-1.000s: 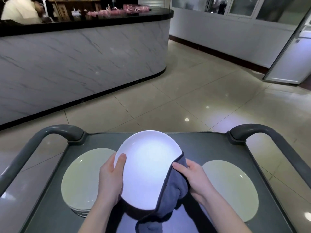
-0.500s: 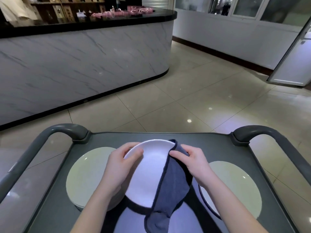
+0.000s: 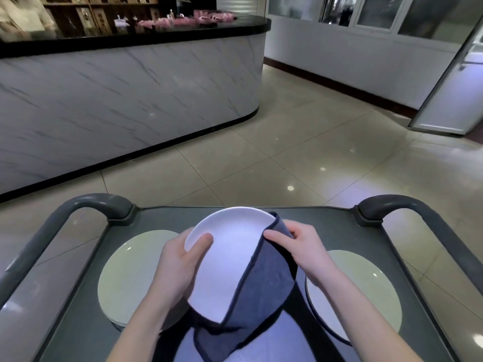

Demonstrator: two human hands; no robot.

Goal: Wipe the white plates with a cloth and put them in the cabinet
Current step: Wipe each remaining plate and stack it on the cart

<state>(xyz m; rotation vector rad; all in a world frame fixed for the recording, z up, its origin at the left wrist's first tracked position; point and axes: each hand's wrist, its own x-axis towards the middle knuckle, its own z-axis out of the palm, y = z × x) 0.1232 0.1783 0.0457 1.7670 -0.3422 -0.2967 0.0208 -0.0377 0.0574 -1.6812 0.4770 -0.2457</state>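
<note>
Cart (image 3: 326, 220) holds two plate stacks (image 3: 130, 273) (image 3: 366, 288); left fingers (image 3: 202, 242) grip one plate (image 3: 230, 246), right fingers (image 3: 277, 237) pinch cloth (image 3: 264, 288).

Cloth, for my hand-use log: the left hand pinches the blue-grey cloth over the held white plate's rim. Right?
No. Head view: the right hand pinches the blue-grey cloth over the rim of the white plate; the left hand grips the plate.

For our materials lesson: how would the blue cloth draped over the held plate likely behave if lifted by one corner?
Probably floppy: the blue cloth folds over the rim of the white plate and hangs slack below it. Likely light, since the right hand pinches it against the rim.
</note>
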